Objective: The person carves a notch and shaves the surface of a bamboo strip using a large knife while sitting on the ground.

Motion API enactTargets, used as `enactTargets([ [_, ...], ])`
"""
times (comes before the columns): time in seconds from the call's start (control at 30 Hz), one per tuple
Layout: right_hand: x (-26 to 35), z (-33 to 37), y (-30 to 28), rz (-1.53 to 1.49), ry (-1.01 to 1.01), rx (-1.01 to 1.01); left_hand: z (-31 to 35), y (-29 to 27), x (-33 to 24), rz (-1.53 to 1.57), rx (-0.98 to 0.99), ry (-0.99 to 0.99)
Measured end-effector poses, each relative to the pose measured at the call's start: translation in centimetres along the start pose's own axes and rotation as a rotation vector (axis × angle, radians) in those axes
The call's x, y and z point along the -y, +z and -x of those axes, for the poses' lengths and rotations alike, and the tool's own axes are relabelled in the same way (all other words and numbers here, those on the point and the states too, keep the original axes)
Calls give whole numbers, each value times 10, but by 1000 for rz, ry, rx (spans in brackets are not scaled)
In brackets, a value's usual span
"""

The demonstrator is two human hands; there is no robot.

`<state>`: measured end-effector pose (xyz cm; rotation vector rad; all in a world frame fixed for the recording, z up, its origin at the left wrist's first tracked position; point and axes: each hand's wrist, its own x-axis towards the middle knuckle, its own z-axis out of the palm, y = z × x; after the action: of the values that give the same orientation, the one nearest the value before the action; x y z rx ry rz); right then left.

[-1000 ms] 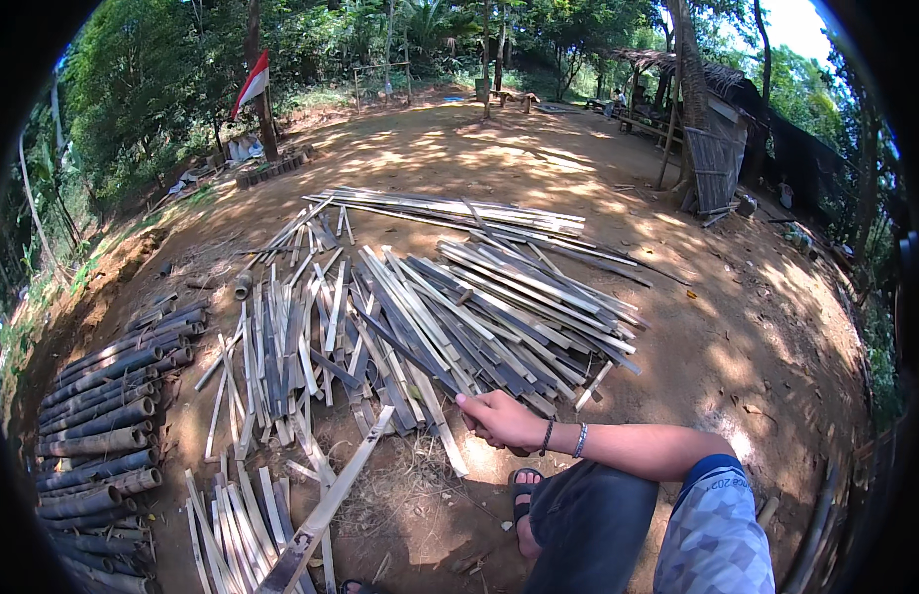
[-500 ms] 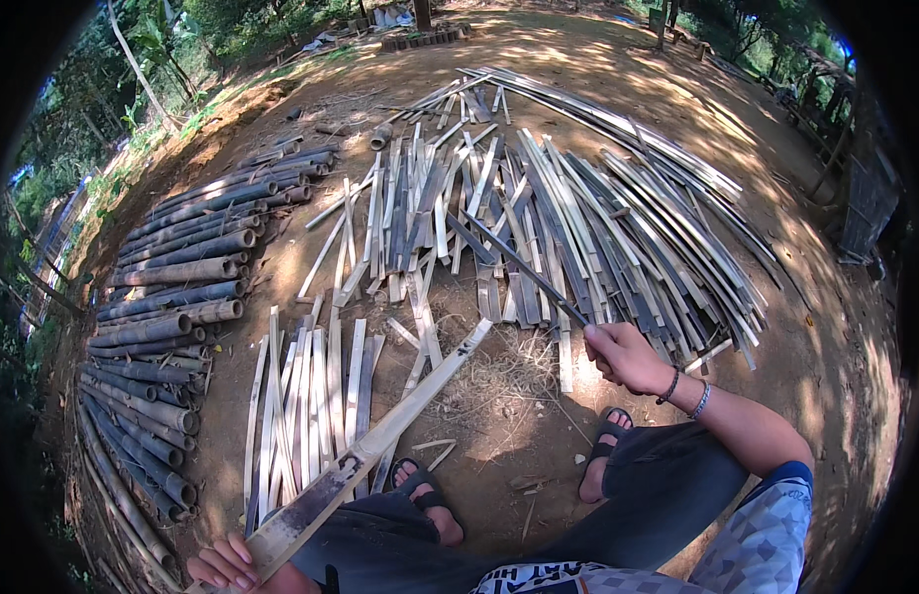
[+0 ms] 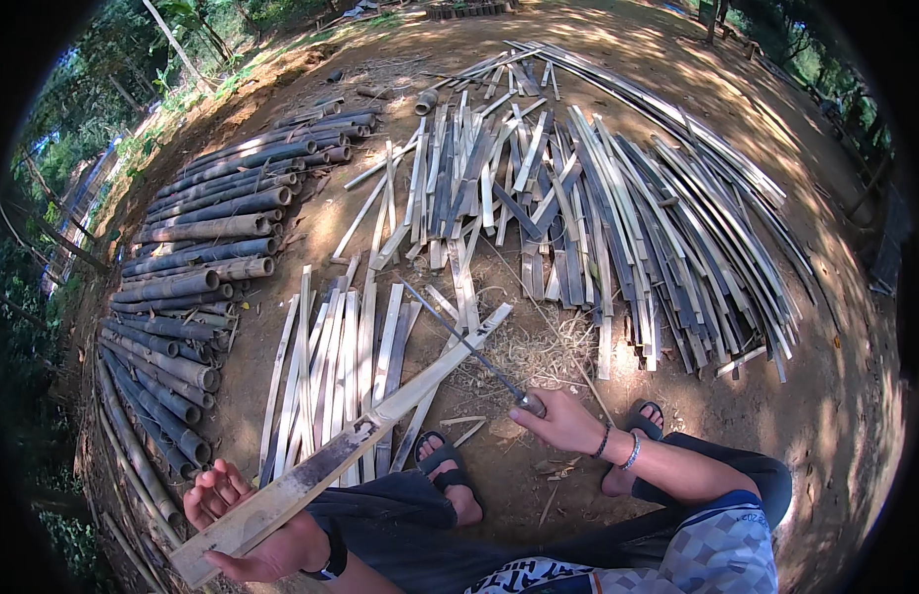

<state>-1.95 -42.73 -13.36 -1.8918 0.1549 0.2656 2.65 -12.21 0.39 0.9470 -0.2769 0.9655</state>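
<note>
My left hand [image 3: 281, 547] supports the near end of a long split bamboo strip [image 3: 321, 465], its thumb on the near side and its fingers loosely curled beyond the far edge. The strip slants up and away to the right, pale with dark blotches. In my right hand [image 3: 566, 424] is a long knife [image 3: 464, 344], gripped by its wooden handle. Its thin dark blade points away to the left and crosses the strip near the far end; whether it touches the strip I cannot tell.
Several split bamboo strips [image 3: 356, 346] lie left of my feet. A bigger heap of strips [image 3: 667, 243] spreads ahead and right. Whole bamboo poles [image 3: 207, 228] line the left. Shavings [image 3: 539, 356] litter the dirt before my sandalled feet [image 3: 459, 485].
The knife has swung left and down, from pointing over the heap to crossing the strip. My left hand's fingers have loosened and spread around the strip. The view has shifted slightly.
</note>
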Motion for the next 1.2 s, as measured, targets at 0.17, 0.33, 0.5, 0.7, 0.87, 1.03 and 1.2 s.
enactTargets([
  [0.17, -4, -6, 46, 106, -208, 52, 0, -30, 24, 229, 233, -145],
  [0.33, -3, -5, 78, 29, -323, 151, -7, -21, 21, -61, -158, -126],
  [0.5, -30, -26, 75, 93, -287, 110, -10, -21, 21, -69, -118, -170],
  [0.7, -57, -45, 63, 84, -91, 22, -6, -24, 20, -25, -24, -163],
  [0.87, -36, -23, 78, 132, -271, 86, -6, -25, 21, -12, -88, -174],
  [1.03, -106, -63, 70, -62, -16, -44, -6, -21, 24, 23, -63, -179],
  [1.2, -75, -36, 96, 82, -302, -19, -6, -27, 21, -57, -147, -162],
])
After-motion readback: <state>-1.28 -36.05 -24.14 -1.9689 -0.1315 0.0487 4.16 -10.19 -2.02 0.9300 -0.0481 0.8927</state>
